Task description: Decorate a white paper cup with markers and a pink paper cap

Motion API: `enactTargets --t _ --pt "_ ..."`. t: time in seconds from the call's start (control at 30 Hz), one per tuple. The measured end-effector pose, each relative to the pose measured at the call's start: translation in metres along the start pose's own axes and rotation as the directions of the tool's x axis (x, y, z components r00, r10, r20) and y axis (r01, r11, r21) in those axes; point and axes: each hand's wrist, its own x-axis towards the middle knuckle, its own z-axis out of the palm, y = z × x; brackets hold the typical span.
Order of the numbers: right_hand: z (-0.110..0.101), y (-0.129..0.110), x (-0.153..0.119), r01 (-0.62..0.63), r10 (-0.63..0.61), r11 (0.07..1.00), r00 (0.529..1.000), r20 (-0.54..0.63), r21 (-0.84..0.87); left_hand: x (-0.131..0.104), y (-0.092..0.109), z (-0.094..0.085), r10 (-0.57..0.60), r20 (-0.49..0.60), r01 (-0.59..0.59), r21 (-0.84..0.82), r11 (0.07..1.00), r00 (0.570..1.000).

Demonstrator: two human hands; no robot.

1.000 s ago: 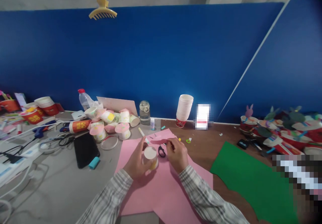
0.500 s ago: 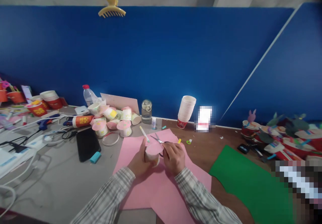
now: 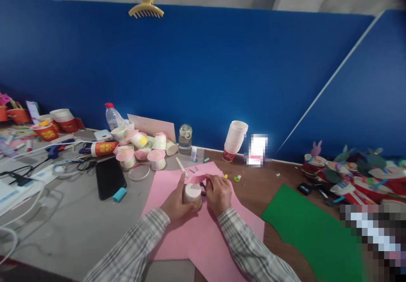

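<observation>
Wrapped round the side of a small paper cup (image 3: pixel 193 191) is my left hand (image 3: pixel 176 201), its thumb pointing up along the cup. The cup's pale round end faces up. My right hand (image 3: pixel 218 193), just right of the cup, pinches a thin pink paper piece (image 3: pixel 199 178) at the cup's far edge. Dark-handled scissors (image 3: pixel 203 188) lie between the cup and my right hand, their blades partly hidden behind the pink piece. Beneath both hands are large pink sheets (image 3: pixel 177 239). A capped marker (image 3: pixel 182 167) lies at the sheet's far edge.
Pink-topped cups (image 3: pixel 156 159) cluster at the left, near a black phone (image 3: pixel 110 178) and cables. A glass jar (image 3: pixel 185 139) and a leaning stack of cups (image 3: pixel 235 140) stand at the back. Green paper (image 3: pixel 314 231) and decorated red cups (image 3: pixel 349 184) are at the right.
The pink disc has lifted off the cup's end and is now tilted up in my right hand. The scissors, earlier in my right hand, now lie down. The camera view shifted slightly.
</observation>
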Motion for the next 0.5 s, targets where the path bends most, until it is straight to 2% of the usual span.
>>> enactTargets --t 0.23,0.5 --pt "0.0026 0.0041 -0.0001 -0.018 0.018 1.0 1.0 0.001 -0.011 0.0003 0.0018 -0.0016 -0.01 0.052 0.012 -0.022 1.0 0.999" --pt "-0.0028 -0.0031 -0.0017 0.136 -0.142 0.986 0.988 0.059 0.094 0.0014 -0.003 -0.0004 -0.108 0.113 0.132 -0.231 0.964 0.988"
